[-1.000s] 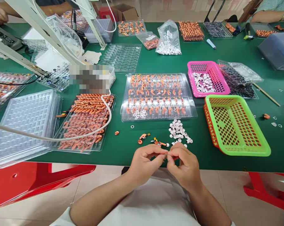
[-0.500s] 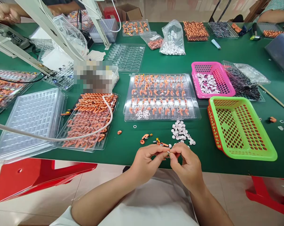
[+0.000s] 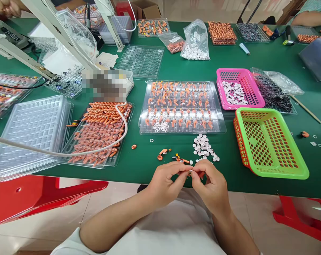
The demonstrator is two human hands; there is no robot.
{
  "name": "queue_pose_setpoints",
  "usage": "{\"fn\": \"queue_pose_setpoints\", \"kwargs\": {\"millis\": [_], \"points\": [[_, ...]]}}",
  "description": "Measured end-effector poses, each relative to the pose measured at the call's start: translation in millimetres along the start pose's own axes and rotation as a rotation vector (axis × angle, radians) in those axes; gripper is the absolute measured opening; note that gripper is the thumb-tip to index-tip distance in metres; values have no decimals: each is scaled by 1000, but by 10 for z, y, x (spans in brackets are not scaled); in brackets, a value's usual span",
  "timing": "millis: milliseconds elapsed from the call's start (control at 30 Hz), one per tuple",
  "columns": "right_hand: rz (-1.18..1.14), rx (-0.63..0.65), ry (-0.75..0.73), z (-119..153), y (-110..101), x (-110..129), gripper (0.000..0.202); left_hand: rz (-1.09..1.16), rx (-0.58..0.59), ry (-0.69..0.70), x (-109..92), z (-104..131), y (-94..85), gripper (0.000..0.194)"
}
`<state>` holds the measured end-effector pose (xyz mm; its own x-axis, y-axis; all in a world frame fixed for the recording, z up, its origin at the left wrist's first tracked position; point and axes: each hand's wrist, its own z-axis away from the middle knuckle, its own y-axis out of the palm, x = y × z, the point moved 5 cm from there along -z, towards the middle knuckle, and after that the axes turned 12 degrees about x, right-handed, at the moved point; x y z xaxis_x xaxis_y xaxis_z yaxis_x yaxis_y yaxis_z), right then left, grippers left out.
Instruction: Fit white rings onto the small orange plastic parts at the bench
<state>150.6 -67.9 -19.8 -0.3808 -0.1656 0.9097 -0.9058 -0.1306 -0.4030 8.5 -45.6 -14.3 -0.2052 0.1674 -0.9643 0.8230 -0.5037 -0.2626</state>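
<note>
My left hand (image 3: 164,182) and my right hand (image 3: 212,184) meet at the table's near edge, thumbs and forefingers pinched together on one tiny part. Fingertips cover most of it; a pale bit and some orange show, and its kind is not clear. Just beyond the fingers lies an orange piece with a yellow tab (image 3: 180,159). Left of that are a curved orange piece (image 3: 163,151) and a small orange cap (image 3: 159,157). White round discs (image 3: 201,145) are scattered beyond my right hand. A clear tray (image 3: 221,122) of orange curved pieces and white rings sits farther back.
A green basket (image 3: 304,170) and a pink basket (image 3: 260,102) with white discs stand right. Left are a tray of orange pieces (image 3: 96,141), stacked clear trays (image 3: 33,127) and a white cable (image 3: 96,151). Bags and trays line the back; red stools (image 3: 30,194) stand below.
The whole view has shifted slightly, with the table's contents appearing a little higher. Both hands keep the same pinch, with only slight finger movement.
</note>
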Motion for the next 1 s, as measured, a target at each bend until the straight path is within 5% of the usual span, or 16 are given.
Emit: {"fn": "queue_pose_setpoints", "kwargs": {"millis": [1000], "points": [[-54, -8, 55, 24, 35, -45, 16, -56, -124, -42, 23, 10, 46, 19]]}}
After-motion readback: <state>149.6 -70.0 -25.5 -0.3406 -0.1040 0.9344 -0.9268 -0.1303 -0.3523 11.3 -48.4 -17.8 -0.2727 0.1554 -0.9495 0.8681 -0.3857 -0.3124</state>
